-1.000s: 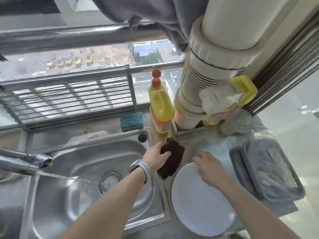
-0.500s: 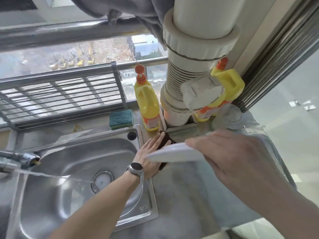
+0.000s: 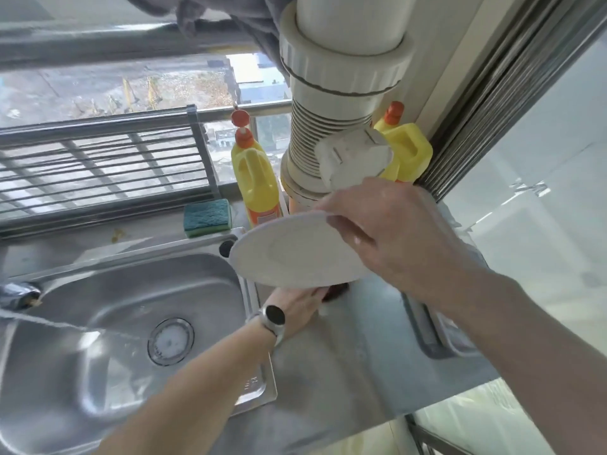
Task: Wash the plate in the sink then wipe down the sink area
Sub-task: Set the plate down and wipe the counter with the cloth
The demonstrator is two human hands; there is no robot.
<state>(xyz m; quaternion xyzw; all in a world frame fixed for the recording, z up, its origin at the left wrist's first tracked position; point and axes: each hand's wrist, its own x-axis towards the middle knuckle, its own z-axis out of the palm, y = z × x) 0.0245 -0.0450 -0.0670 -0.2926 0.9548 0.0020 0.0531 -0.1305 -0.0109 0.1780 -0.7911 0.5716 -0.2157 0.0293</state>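
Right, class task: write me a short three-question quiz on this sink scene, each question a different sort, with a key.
1. True or false: the round white plate lies flat on the steel counter.
2. Which hand holds the plate? A) left hand B) right hand
3. Fill in: water from the chrome tap streams into the stainless steel ____.

Key: 1 false, it is held tilted above the counter; 2 B; 3 sink.
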